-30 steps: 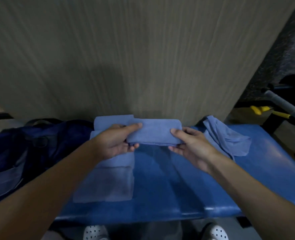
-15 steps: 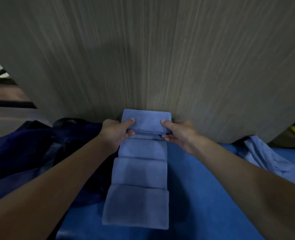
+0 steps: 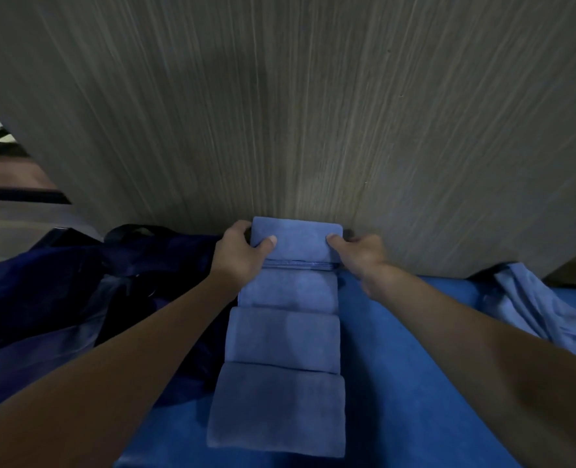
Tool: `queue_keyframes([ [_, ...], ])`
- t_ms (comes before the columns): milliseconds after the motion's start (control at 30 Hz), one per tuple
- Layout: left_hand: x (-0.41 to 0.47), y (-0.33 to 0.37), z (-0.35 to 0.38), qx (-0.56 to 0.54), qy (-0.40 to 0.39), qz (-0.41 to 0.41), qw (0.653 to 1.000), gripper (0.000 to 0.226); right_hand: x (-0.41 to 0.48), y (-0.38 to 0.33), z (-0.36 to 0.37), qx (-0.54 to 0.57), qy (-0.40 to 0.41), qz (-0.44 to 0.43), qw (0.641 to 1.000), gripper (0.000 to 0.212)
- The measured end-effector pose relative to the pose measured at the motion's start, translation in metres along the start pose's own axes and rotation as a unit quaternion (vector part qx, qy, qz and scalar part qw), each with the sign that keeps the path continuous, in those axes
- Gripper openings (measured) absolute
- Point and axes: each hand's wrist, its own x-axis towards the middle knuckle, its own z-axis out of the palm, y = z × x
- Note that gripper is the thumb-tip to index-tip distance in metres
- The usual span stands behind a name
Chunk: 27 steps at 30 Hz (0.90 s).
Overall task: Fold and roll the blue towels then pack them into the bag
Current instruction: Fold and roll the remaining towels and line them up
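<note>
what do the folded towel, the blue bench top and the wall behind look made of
Folded towel: soft matte cloth, likely microfibre; fuzzy nap, stitched hem. Blue bench top: probably padded vinyl; smooth, faint sheen. Wall: seemingly wood-grain laminate; fine vertical streaks, matte.

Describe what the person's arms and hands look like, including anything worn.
The left forearm and right forearm are bare, no sleeves in view. The left hand and right hand wear no gloves; no watch, ring or band shows.

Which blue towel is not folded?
The crumpled towel at far right on the bench; the four in the centre row are neatly folded.
</note>
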Motion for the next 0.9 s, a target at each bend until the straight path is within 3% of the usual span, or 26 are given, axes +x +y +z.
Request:
queue_keyframes([
  [67,-0.001,0.004,0.001,0.005,-0.003,0.003,1.0,0.031,0.001,0.001,-0.003,0.017,0.0,-0.014,1.0,0.028],
  [167,-0.006,0.006,0.001,0.075,0.015,0.074,0.994,0.051,0.002,0.0,-0.003,0.03,0.003,-0.027,0.999,0.027],
  [267,-0.008,0.002,0.003,0.185,0.023,0.147,0.971,0.041,0.003,0.002,0.0,0.027,-0.003,-0.025,0.999,0.025],
  [400,-0.004,0.002,0.002,0.205,0.002,0.125,0.971,0.037,0.001,0.002,0.0,0.028,-0.014,-0.015,0.999,0.03],
  [500,-0.003,0.01,0.002,0.225,0.021,0.135,0.965,0.035,-0.002,0.001,-0.008,0.046,0.005,-0.022,0.999,0.048],
  [633,-0.013,0.037,0.021,0.302,0.078,0.229,0.922,0.022,-0.004,0.012,-0.043,0.042,0.042,-0.021,0.998,0.047],
  [767,-0.036,0.068,0.084,0.276,0.024,0.278,0.92,0.013,-0.009,0.045,-0.107,0.018,0.089,-0.022,0.996,0.041],
  [900,-0.064,0.086,0.172,0.229,-0.068,0.263,0.935,0.022,-0.02,0.092,-0.185,-0.028,0.168,-0.001,0.985,0.034],
])
